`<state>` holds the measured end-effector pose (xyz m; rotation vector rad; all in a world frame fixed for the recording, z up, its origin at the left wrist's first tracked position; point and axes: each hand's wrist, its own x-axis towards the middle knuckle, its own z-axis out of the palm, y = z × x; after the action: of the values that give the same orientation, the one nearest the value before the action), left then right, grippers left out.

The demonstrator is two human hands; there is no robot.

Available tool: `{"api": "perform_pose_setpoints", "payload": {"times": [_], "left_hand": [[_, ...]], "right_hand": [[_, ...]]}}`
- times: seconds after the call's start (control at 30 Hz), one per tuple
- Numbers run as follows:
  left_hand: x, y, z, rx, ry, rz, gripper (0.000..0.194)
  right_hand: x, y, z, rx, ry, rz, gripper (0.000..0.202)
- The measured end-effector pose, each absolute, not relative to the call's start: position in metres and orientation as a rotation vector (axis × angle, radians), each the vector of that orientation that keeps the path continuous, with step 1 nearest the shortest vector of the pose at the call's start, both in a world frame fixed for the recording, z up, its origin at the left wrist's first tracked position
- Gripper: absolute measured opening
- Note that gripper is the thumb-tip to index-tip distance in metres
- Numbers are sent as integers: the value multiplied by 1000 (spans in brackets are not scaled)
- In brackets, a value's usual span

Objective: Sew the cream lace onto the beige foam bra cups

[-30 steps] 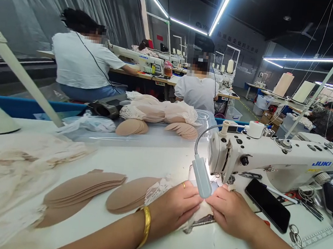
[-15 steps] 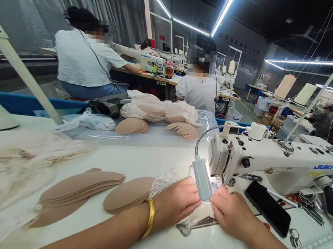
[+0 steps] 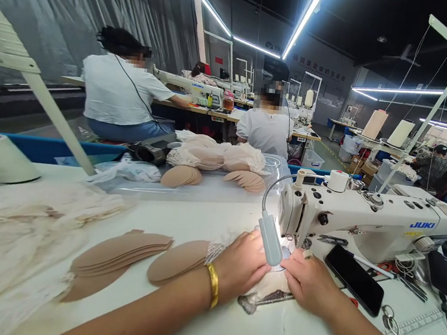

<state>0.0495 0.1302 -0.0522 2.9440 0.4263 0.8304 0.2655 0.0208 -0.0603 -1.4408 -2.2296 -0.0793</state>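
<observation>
My left hand [image 3: 242, 265], with a gold bangle on the wrist, presses with closed fingers on white lace fabric [image 3: 214, 251] just left of the sewing machine's needle area. My right hand [image 3: 309, 280] is closed at the right side of the same work, thumb and fingers pinched together by the presser foot. A grey gooseneck lamp [image 3: 270, 240] hangs over the gap between my hands and hides some left fingertips. The white sewing machine [image 3: 363, 209] stands behind my right hand. Left of my left hand lie beige oval pads [image 3: 175, 264], touching the lace.
More beige pads [image 3: 118, 255] and a heap of cream lace [image 3: 13, 230] cover the left side. A clear plastic sheet [image 3: 142, 184] carries pad stacks and lace cups [image 3: 217, 153]. On the right lie a phone [image 3: 353, 280], tweezers and keys [image 3: 390, 318]. Co-workers [image 3: 116, 87] sit ahead.
The camera view has shifted slightly, so the table and machine sit a little differently. Both hands stay at the needle area; the left hand's back and wrist are a little nearer the lamp.
</observation>
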Motion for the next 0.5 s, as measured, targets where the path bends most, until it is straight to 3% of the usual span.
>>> {"api": "perform_pose_setpoints", "payload": {"times": [0.17, 0.27, 0.33, 0.43, 0.5], "left_hand": [[42, 134, -43, 2910, 511, 795, 24], [23, 116, -33, 2871, 517, 817, 30], [8, 88, -36, 2779, 476, 859, 35], [-9, 33, -57, 2242, 425, 867, 27], [-14, -1, -71, 1673, 434, 594, 33]], "right_hand": [[263, 16, -58, -1335, -2131, 64, 22], [247, 8, -49, -1352, -1870, 574, 19], [232, 4, -44, -1325, -1606, 964, 29], [205, -4, -42, -1242, -1295, 1197, 47], [188, -13, -45, -1212, -1184, 1184, 54]]}}
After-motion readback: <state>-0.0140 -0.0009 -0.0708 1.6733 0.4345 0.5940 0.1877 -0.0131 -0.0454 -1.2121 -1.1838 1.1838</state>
